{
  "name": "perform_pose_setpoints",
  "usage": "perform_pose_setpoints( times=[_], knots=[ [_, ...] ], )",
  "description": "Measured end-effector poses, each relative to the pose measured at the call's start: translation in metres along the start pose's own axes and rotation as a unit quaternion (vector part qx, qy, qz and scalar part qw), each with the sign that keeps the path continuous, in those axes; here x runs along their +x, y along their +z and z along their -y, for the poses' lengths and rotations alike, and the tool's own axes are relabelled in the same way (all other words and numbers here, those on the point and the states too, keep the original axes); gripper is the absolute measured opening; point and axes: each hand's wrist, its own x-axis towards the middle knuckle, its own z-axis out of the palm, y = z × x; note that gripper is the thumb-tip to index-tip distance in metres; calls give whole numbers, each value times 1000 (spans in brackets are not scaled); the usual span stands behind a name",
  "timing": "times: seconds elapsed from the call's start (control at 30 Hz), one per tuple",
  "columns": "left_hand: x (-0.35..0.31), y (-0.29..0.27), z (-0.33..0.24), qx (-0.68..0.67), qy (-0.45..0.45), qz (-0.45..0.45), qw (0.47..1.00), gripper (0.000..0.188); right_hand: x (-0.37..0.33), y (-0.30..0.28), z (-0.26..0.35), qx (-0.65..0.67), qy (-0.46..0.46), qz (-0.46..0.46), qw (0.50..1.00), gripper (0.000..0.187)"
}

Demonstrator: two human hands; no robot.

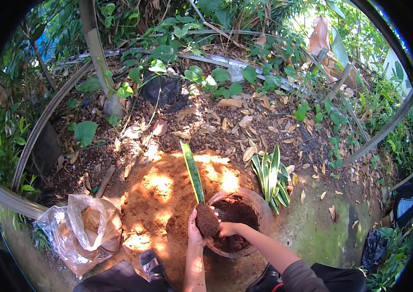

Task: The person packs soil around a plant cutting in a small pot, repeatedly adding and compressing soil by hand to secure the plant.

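Observation:
My left hand (196,233) is wrapped round a dark, rounded clump of soil (207,220). A single upright snake plant leaf (193,173), green with yellow edges, rises from the top of the clump. Just beside it, my right hand (227,229) is over the basin with its fingers curled in against the clump's right side. What those fingers grip, if anything, is hidden. Under both hands stands a round, translucent basin (266,214) with dark soil (238,211) inside.
A heap of brown sandy material (150,204) lies left of the basin. Further left sits a clear plastic bag (77,233) of similar brown material. Several cut snake plant leaves (271,177) lie behind the basin on the right. Dry leaves and bent slats (46,121) surround the spot.

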Motion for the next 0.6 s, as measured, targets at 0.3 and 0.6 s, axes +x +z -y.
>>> perform_pose_setpoints(
  times=[0.3,0.6],
  knots=[
    [-3,0,-1,-54,-13,28,998,48,5,-40,-18,-136,175,-403,888,14],
    [-5,5,-5,-19,0,45,999,47,-73,-81,33,107,140,-107,978,29]
  ],
)
